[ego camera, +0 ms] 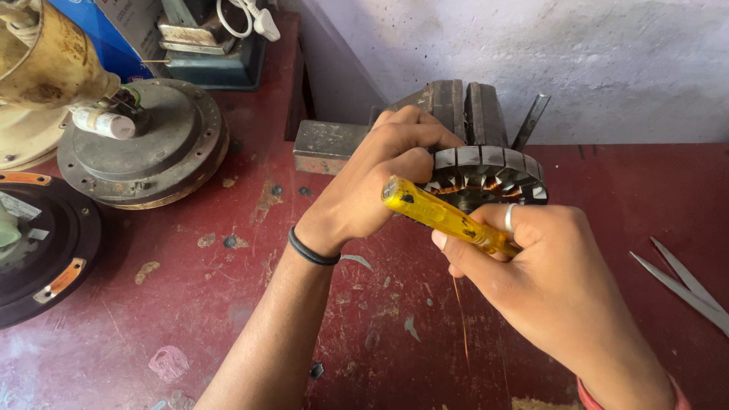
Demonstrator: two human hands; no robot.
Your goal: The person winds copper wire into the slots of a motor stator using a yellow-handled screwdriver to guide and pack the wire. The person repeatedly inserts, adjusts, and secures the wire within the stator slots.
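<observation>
A round metal stator (486, 176) with copper windings stands on edge on the red workbench (190, 304), in front of a grey vise (456, 114). My left hand (380, 182), with a black band at the wrist, curls over the stator's left rim and holds it. In my right hand (547, 281), which wears a ring, is a screwdriver with a yellow see-through handle (440, 216). The handle end points up and left; its tip is hidden under the hand, near the stator's lower edge. A thin copper wire (459, 315) hangs below.
A round grey motor cover (152, 152) lies at the left, a black round housing (42, 243) nearer the left edge. Some cream-coloured fan parts (45, 61) and a dark machine (213, 45) stand at the back left. Thin metal strips (683, 281) lie at the right. A pale wall rises behind.
</observation>
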